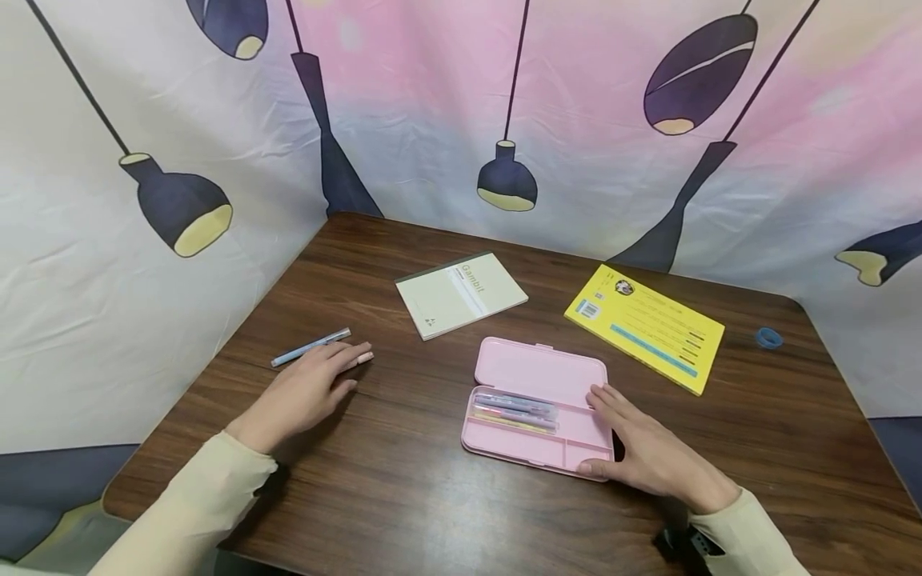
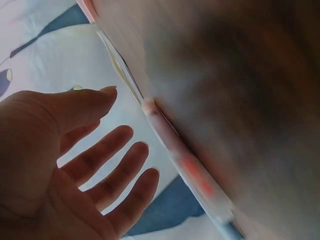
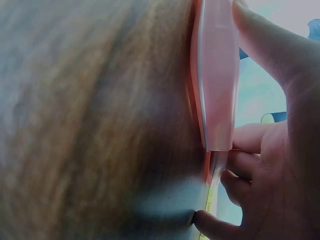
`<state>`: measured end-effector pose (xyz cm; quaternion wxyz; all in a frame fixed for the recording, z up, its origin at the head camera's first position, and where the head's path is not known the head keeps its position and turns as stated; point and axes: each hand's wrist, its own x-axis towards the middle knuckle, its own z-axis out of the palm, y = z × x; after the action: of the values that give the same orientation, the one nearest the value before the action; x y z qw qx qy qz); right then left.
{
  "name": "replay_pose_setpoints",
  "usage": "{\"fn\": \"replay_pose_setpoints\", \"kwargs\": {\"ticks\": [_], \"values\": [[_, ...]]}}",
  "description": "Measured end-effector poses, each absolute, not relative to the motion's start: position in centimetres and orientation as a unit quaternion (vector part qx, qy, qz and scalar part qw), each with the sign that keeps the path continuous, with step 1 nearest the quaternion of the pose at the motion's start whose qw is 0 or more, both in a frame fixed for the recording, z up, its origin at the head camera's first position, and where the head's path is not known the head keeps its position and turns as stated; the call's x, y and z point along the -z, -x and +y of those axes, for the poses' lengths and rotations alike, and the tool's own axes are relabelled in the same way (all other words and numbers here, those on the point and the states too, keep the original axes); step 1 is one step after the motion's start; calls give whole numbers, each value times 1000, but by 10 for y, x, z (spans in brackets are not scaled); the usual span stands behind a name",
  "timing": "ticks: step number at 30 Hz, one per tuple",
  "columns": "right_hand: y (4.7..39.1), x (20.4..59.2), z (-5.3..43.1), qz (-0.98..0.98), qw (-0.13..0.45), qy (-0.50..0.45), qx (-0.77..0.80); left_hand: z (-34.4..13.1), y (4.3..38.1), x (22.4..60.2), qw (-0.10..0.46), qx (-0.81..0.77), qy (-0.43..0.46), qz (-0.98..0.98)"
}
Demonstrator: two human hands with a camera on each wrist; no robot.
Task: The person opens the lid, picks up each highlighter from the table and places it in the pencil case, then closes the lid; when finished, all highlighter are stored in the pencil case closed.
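Note:
A pink pencil case (image 1: 515,460) lies unfolded on the table, its lid (image 1: 540,368) tipped back. Inside its long compartment sit several pens (image 1: 515,410). My right hand (image 1: 651,448) grips the case's right end, thumb at the near corner and fingertips by the hinge side; the right wrist view shows the thumb against the case wall (image 3: 218,75). On the left, my left hand (image 1: 306,392) hovers low with relaxed, spread fingers. Just beyond it lies a light blue pen (image 1: 310,348). The pale end of another pen (image 1: 365,358) peeks out by the fingertips, the remainder covered by the hand.
A cream notebook (image 1: 461,296) lies toward the back middle. To its right is a yellow book (image 1: 648,328), with a roll of blue tape (image 1: 768,338) beyond it. A printed curtain (image 1: 425,144) hangs behind the brown wooden table (image 1: 403,496).

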<state>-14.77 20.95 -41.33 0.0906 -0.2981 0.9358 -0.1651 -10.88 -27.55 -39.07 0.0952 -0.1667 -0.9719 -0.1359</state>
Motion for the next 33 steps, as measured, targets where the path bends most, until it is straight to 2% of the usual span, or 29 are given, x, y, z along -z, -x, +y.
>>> {"fn": "replay_pose_setpoints", "kwargs": {"ticks": [10,33], "values": [[148,413,210,936,88,298,164,-299,96,385,71,154,104,-980],[147,414,211,936,88,300,164,-306,100,392,72,138,111,-981]]}}
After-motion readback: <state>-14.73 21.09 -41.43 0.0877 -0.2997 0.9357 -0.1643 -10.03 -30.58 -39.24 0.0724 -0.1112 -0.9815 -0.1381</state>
